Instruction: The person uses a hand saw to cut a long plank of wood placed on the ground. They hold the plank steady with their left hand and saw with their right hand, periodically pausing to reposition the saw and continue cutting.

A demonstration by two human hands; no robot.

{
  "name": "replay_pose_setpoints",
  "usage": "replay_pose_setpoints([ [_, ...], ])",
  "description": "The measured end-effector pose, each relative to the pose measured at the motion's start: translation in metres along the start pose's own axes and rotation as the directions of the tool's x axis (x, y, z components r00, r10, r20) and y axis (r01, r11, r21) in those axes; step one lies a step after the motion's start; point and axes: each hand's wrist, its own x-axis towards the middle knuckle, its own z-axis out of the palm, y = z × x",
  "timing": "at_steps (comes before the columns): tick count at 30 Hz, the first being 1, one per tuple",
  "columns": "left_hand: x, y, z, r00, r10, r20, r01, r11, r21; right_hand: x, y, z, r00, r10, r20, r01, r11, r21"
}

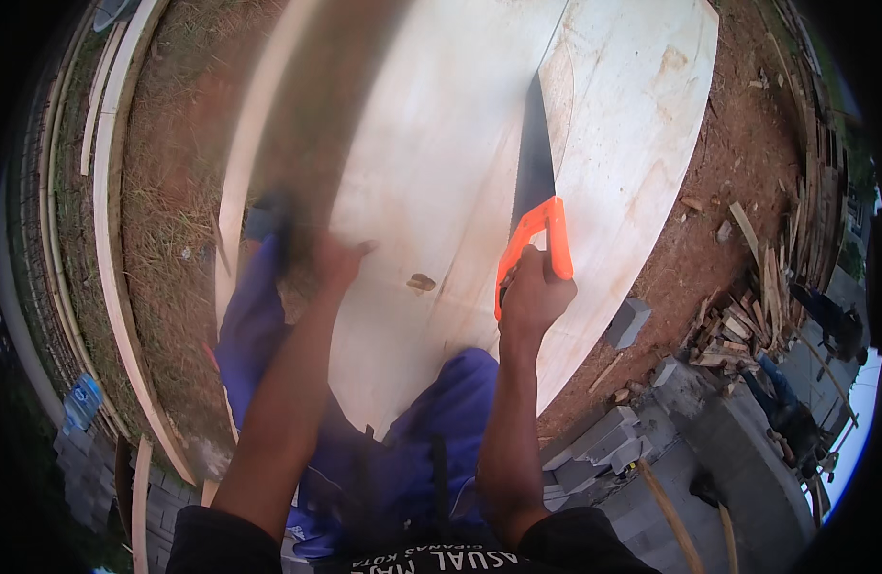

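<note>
Black T-shirt (402, 551) nearest, blue trousers (402, 478) beyond; right knee (469, 375) over near part of plywood sheet (441, 182), probably weighting it. Right hand (536, 292) closed round orange-handled handsaw (535, 158), pointing far, lined up with slit (555, 40). Left hand (339, 262) at sheet's left edge, likely steadying; grip blurred, can't tell.

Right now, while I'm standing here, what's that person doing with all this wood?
The person has their right hand closed around the orange handle of a saw. Its dark blade is at a big pale board, and a thin dark line runs on from its tip. The left hand is at the board's left edge, but it's too blurry to tell if it's holding on. Off to the right is a heap of wood pieces.
</note>
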Motion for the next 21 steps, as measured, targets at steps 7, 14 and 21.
replay_pose_setpoints([
  [7,0.006,0.003,0.011,0.999,0.044,0.017,-0.043,0.997,-0.060,0.144,-0.018,0.067,0.997,-0.065,-0.035,0.061,0.994,-0.095],
  [14,0.004,0.002,-0.001,0.997,0.073,0.003,-0.073,0.995,-0.070,0.028,0.004,0.020,0.989,-0.148,-0.017,0.147,0.988,-0.039],
  [21,0.006,0.015,0.005,0.996,0.085,0.023,-0.083,0.994,-0.075,0.154,-0.021,0.070,0.988,-0.155,-0.013,0.154,0.988,-0.032],
])
